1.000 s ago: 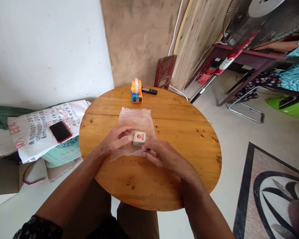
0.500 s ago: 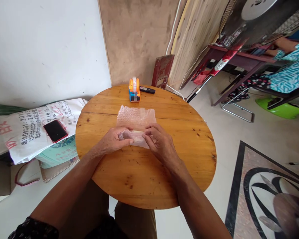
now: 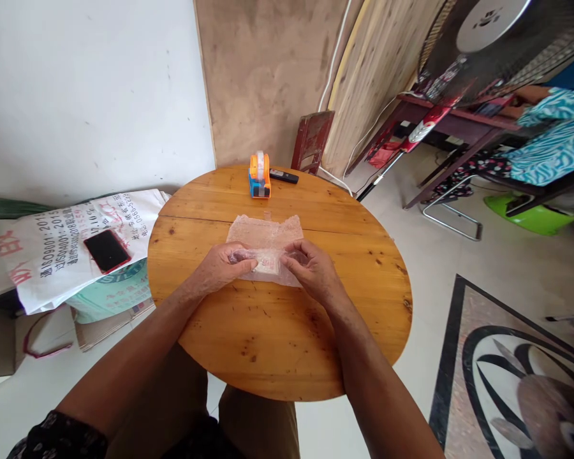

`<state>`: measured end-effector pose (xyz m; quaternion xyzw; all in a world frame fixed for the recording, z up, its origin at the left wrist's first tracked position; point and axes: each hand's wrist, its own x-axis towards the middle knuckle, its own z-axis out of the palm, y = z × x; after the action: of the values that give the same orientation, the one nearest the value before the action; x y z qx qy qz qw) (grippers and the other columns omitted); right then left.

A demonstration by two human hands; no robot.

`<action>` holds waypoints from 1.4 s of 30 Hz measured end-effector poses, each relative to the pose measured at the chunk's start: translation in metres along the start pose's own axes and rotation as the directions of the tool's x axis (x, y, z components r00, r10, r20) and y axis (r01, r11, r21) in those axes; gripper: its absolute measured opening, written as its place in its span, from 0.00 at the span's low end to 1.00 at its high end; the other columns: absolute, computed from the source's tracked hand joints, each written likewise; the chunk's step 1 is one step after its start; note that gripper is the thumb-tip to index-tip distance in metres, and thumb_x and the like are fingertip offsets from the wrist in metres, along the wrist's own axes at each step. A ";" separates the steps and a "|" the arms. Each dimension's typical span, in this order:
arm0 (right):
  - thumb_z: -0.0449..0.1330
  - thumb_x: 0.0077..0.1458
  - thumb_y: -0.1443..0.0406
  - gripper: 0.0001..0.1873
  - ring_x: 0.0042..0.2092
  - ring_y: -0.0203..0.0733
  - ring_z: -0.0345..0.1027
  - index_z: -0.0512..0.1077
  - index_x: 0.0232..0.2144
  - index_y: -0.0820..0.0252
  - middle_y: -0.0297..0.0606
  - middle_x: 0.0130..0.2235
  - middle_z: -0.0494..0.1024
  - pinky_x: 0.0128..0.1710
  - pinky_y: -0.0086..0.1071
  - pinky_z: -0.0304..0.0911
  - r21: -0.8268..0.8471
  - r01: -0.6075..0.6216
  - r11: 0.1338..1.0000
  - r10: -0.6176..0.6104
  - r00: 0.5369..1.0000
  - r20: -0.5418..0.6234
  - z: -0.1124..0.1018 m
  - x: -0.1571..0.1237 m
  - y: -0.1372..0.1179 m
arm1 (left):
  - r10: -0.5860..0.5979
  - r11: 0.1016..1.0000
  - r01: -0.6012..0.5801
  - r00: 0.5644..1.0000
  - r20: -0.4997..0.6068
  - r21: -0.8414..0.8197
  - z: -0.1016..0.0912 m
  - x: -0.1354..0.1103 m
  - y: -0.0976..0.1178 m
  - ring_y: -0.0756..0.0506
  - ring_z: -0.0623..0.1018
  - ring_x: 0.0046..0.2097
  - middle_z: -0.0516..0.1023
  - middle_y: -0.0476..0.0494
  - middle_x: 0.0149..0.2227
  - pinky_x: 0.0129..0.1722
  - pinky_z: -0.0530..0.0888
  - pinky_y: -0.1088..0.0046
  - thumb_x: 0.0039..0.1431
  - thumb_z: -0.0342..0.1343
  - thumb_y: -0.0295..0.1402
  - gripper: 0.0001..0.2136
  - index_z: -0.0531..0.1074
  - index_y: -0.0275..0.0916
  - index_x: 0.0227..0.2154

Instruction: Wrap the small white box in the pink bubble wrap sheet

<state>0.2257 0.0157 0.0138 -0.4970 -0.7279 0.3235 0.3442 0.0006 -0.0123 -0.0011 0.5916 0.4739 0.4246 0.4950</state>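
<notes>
A sheet of clear bubble wrap [image 3: 268, 233] lies on the round wooden table [image 3: 277, 338], its near edge folded over a small box [image 3: 269, 260] that shows only faintly through the plastic. My left hand [image 3: 220, 268] pinches the left end of the fold, fingers closed on the wrap. My right hand [image 3: 313, 271] grips the right end of the fold in the same way. Both hands rest on the tabletop at its middle.
An orange and blue tape dispenser [image 3: 259, 174] and a dark remote [image 3: 284, 176] sit at the table's far edge. A black phone [image 3: 106, 250] lies on printed sacks [image 3: 67, 248] at the left. A red chair [image 3: 312, 140], a fan [image 3: 488, 38] and a seated person [image 3: 550, 137] are beyond.
The small box lay bare on the wrap a second ago. Both hands have folded the wrap's near edge up over it, and the roll has moved a little away from me.
</notes>
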 end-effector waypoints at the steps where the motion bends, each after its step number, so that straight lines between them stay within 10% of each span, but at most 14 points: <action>1: 0.60 0.51 0.58 0.10 0.29 0.37 0.65 0.70 0.33 0.57 0.32 0.27 0.73 0.30 0.31 0.62 0.019 -0.001 1.000 0.001 1.000 -0.015 0.002 0.001 0.001 | -0.005 1.000 0.005 1.000 -0.008 -0.001 0.000 0.000 0.000 0.49 0.74 0.32 0.77 0.47 0.31 0.31 0.69 0.74 0.52 0.61 0.41 0.14 0.76 0.35 0.37; 29: 0.57 0.54 0.61 0.08 0.38 0.45 0.75 0.71 0.36 0.56 0.40 0.37 0.80 0.39 0.37 0.69 -0.133 -0.008 0.991 -0.016 0.985 -0.174 0.011 0.005 0.014 | 0.024 0.996 -0.016 0.995 -0.094 0.083 0.003 0.008 -0.005 0.52 0.68 0.26 0.71 0.52 0.25 0.26 0.65 0.79 0.48 0.60 0.39 0.11 0.70 0.37 0.30; 35: 0.57 0.57 0.66 0.09 0.45 0.49 0.71 0.73 0.41 0.57 0.45 0.44 0.79 0.44 0.41 0.65 -0.457 0.194 0.868 -0.335 0.909 -0.249 0.012 0.001 0.011 | 0.044 0.995 -0.033 0.992 -0.119 0.095 0.004 0.009 -0.008 0.52 0.69 0.27 0.74 0.50 0.27 0.27 0.67 0.78 0.48 0.59 0.40 0.11 0.70 0.37 0.28; 42: 0.56 0.59 0.70 0.08 0.45 0.47 0.68 0.75 0.37 0.56 0.41 0.40 0.80 0.44 0.39 0.56 -0.655 0.414 0.633 -0.557 0.830 -0.014 0.017 -0.004 0.000 | 0.055 0.995 -0.044 0.991 -0.120 0.090 0.004 0.010 -0.009 0.51 0.71 0.28 0.75 0.49 0.28 0.27 0.68 0.77 0.48 0.59 0.40 0.11 0.70 0.37 0.28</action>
<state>0.2127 0.0095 0.0041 -0.3981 -0.8578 -0.0986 0.3097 0.0048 -0.0025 -0.0099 0.5970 0.5066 0.4514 0.4280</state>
